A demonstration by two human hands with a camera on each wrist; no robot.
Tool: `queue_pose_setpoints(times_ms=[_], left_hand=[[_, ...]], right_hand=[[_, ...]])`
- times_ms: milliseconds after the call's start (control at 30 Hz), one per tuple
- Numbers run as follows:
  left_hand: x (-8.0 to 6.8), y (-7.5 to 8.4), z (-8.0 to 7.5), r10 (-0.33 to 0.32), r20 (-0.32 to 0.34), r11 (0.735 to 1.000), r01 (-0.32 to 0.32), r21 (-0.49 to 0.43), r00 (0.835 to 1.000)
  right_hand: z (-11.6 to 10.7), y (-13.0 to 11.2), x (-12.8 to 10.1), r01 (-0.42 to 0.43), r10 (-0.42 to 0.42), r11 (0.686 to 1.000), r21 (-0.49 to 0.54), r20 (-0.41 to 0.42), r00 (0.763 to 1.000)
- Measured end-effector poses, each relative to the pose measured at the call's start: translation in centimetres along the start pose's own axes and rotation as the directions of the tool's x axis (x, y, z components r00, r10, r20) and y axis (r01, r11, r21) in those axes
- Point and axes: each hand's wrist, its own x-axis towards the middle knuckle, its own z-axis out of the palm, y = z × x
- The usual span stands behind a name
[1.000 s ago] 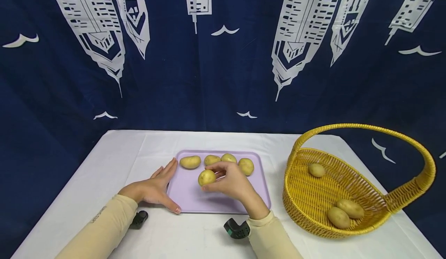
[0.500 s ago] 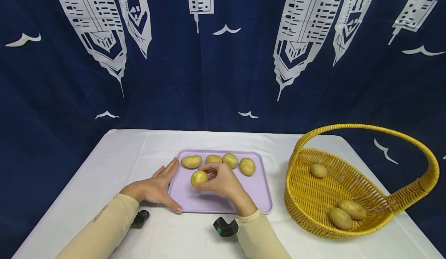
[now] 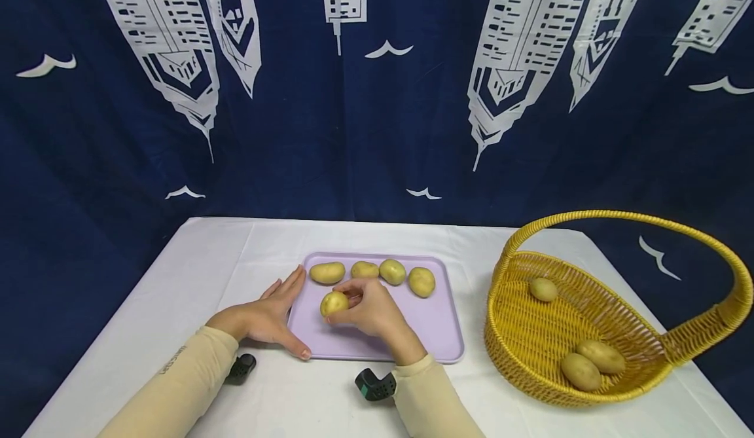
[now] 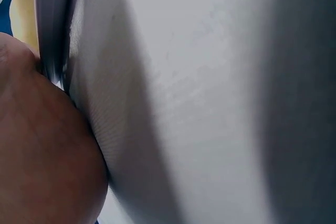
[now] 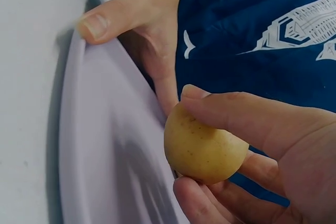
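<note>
My right hand (image 3: 370, 308) pinches a small round potato (image 5: 202, 145) between thumb and fingers, over the left half of a lilac tray (image 3: 412, 333). Spread along the tray's left edge, my left hand (image 3: 268, 317) touches the rim, its thumb at the near left corner. Along the tray's back lie several potatoes: a long one (image 3: 327, 272) at the left, a smaller one (image 3: 364, 269), a round one (image 3: 392, 272) and another (image 3: 421, 282) at the right. The left wrist view shows mostly white cloth, with part of the hand (image 4: 42, 145) against the tray rim.
To the right stands a yellow wicker basket (image 3: 501, 353) with a tall arched handle. One potato (image 3: 543, 289) lies at its back and two touching potatoes (image 3: 582, 371) at its front. A white cloth covers the table (image 3: 194, 261); a navy printed curtain (image 3: 377, 130) hangs behind.
My right hand has carried the pinched potato leftward over the tray, then slightly lower. My left hand has stayed at the tray's edge. The whole view has shifted slightly.
</note>
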Motion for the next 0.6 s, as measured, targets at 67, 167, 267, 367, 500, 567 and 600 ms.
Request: queue_pose_setpoints(times_ms=[67,167,267,367,500,567,600], left_hand=[[0.01,0.02,0.04,-0.002,0.001,1.0,0.002,-0.005,1.0],[0.02,0.06,0.04,-0.003,0.001,1.0,0.003,-0.013,1.0],[0.01,0.11,0.02,0.002,0.001,1.0,-0.002,-0.016,1.0],[0.03,0.15,0.01,0.009,-0.001,1.0,-0.009,-0.011,1.0],[0.05,0.17,-0.03,0.007,-0.002,1.0,-0.007,-0.01,1.0],[0.07,0.16,-0.03,0.003,0.0,1.0,-0.003,-0.012,1.0],[0.07,0.16,-0.02,0.002,0.001,1.0,-0.002,-0.013,1.0]], right_hand=[[0.17,0.22,0.04,-0.002,0.002,1.0,-0.009,-0.003,1.0],[0.38,0.42,0.14,-0.003,0.003,1.0,-0.018,-0.005,1.0],[0.55,0.51,0.27,-0.006,0.006,1.0,-0.025,-0.005,1.0],[0.68,0.57,0.38,-0.009,0.009,0.999,-0.031,-0.008,1.0],[0.88,0.69,0.53,-0.004,0.004,0.999,-0.037,-0.014,1.0],[1.0,0.76,0.59,-0.003,0.003,0.999,-0.044,-0.016,1.0],[1.06,0.81,0.63,-0.002,0.001,0.999,-0.045,-0.017,1.0]])
